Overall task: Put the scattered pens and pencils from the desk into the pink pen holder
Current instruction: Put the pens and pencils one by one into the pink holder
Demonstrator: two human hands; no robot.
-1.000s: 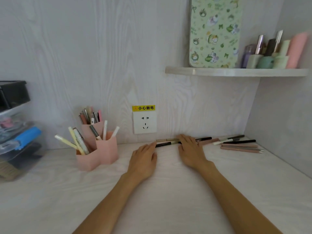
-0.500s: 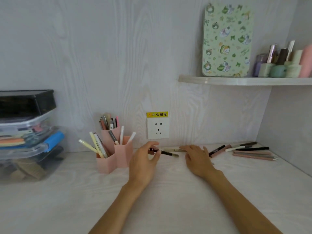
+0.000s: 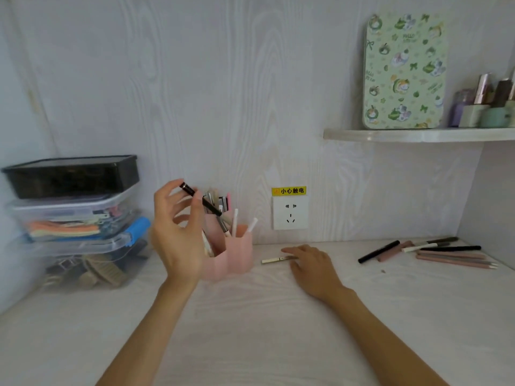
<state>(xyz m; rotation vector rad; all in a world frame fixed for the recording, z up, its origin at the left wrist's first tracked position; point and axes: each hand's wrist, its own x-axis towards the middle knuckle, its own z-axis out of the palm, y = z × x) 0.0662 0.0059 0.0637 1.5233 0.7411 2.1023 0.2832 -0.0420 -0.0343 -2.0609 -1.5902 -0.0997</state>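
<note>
The pink pen holder (image 3: 237, 257) stands on the desk by the back wall with several pens in it. My left hand (image 3: 175, 235) is raised just left of and above it, pinching a black pen (image 3: 200, 200) tilted with its lower end over the holder. My right hand (image 3: 309, 264) lies flat on the desk, fingers resting on a cream-coloured pen (image 3: 274, 259). Further right lie a black pen (image 3: 377, 251) and several pink, white and black pencils (image 3: 451, 259).
Stacked plastic storage boxes (image 3: 75, 218) fill the left side of the desk. A wall socket (image 3: 290, 215) sits behind the holder. A shelf (image 3: 418, 134) at upper right carries a green patterned tin and small bottles. The side wall closes the right end.
My left hand picked the black pen off the desk and lifted it left, above the holder. My right hand stayed on the desk by the cream pen. The view shifted left.
</note>
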